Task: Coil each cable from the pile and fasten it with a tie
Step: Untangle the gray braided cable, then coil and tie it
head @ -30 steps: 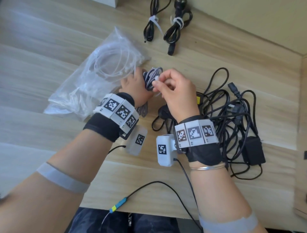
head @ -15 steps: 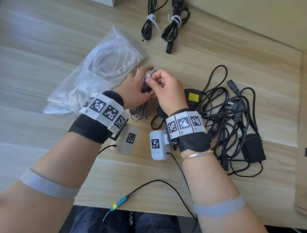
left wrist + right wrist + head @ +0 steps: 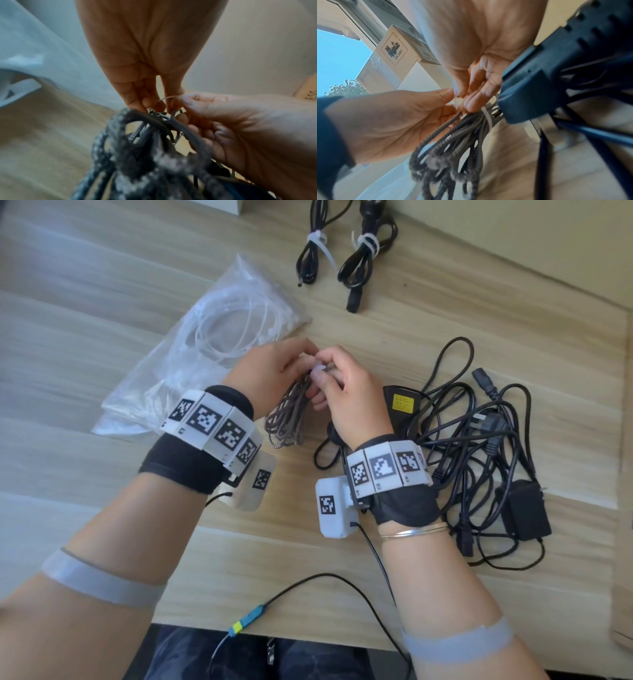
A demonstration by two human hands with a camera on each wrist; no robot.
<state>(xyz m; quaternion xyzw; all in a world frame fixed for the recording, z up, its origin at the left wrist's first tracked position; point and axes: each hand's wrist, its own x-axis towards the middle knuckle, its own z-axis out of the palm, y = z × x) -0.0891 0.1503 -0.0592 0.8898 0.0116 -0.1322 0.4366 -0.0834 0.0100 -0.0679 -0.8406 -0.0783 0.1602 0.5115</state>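
At table left, bag of spare ties (image 3: 191, 344) lies flat, beside the left hand (image 3: 270, 371). Left hand fingers pinch the top of the braided cable coil (image 3: 286, 419), thumb and forefinger closed on the bundle where the white tie (image 3: 488, 119) wraps it. The coil hangs just above the table centre, between both hands, loops drooping toward the person. Right hand (image 3: 349, 398) fingertips pinch the tie's head and tail at the top of the bundle. Step in hand looks like cinching the tie. To do well: keep the left pinch tight so loops stay stacked, pull the tail straight through the head, and seat the band around all strands, none slipping out. Counts: one coil in hand; two black cables already tied at far edge (image 3: 313, 251) (image 3: 364, 258); one tangled pile of black cables (image 3: 479, 446) at right, number of cables in it cannot tell, at least two adapter bricks visible.
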